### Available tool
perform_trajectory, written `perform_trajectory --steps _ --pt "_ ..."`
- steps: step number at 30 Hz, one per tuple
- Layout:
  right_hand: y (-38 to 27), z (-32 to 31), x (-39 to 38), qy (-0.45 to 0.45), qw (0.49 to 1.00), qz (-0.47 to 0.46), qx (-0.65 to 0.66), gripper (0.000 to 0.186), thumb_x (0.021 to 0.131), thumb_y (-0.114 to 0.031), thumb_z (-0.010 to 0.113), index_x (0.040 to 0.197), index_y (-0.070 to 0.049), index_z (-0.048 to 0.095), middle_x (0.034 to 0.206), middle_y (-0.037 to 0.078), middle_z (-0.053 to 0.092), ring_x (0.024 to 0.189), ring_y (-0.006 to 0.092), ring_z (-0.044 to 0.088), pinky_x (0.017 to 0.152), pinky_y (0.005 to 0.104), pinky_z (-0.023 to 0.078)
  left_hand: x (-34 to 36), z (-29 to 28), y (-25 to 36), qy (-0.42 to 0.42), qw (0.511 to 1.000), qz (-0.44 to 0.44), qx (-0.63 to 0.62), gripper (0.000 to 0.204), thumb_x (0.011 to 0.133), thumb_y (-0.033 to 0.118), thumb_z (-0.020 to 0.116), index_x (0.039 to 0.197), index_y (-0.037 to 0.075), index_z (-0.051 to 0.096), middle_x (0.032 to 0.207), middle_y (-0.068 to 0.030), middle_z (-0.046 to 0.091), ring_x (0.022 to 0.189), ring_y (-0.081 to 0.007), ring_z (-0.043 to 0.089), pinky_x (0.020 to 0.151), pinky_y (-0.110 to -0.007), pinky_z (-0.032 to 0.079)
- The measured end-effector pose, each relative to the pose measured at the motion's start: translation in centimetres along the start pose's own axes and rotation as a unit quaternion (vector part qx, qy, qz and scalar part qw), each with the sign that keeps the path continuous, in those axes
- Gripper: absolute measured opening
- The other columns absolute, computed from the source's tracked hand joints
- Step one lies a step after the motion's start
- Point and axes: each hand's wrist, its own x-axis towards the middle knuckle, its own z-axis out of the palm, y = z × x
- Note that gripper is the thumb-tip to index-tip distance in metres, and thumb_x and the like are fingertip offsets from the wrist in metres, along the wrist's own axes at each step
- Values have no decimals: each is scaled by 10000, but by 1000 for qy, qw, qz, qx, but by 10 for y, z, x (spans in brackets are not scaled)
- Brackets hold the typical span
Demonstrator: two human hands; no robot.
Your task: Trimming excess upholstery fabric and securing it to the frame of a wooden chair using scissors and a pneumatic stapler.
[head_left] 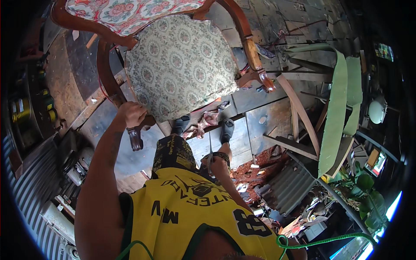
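As the left hand [132, 114] seemingly steadied the floral chair [182, 65]: fingers curled onto its corner
Right hand [219, 167]: fingers gripped a metal tool [210, 158]
Next move: probably wanted firm bracing

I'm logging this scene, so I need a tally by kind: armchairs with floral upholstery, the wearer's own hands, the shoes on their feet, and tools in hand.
Armchair: 1
Hands: 2 (left hand, right hand)
Dark shoes: 2
Metal hand tool, exact kind unclear: 1
Total: 6
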Motion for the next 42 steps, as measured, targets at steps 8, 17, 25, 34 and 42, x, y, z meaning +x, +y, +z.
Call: perform_trajectory --steps 8,17,25,34,42 --pt "36 -100 80 -76 987 -120 -76 582 827 -540 830 941 22 730 809 171 739 693 279 745 602 399 577 2 7 4 -10 994 -84 68 155 777 210 717 730 82 643 732 -98 675 773 -324 684 743 -458 550" --pt "181 -184 260 38 991 -72 -103 605 825 -536 829 928 51 724 834 232 739 675 320 761 568 433 593 4 0 9 -55 986 -77 135 153 786 203 712 749 81 626 777 -92 642 809 -308 652 784 -426 526" --pt "148 -188 435 64 937 -186 -290 668 713 -576 878 918 42 727 933 281 737 949 439 727 838 517 571 39 71 42 -48 870 -261 416 116 905 188 690 875 81 722 885 -77 724 936 -271 694 933 -374 517" --pt "126 -139 542 -75 866 -277 -410 700 772 -649 790 994 13 741 991 270 736 995 454 707 897 513 553 269 164 254 464 553 164 -672 300 902 224 814 846 -62 744 793 -134 745 713 -187 713 595 -300 537" --pt "157 -98 581 -24 875 -380 -298 557 823 -535 794 1048 -29 741 1043 268 724 1029 445 694 912 519 539 288 221 309 430 524 199 -708 289 929 214 759 802 -32 677 727 -93 657 658 -170 636 570 -308 480"
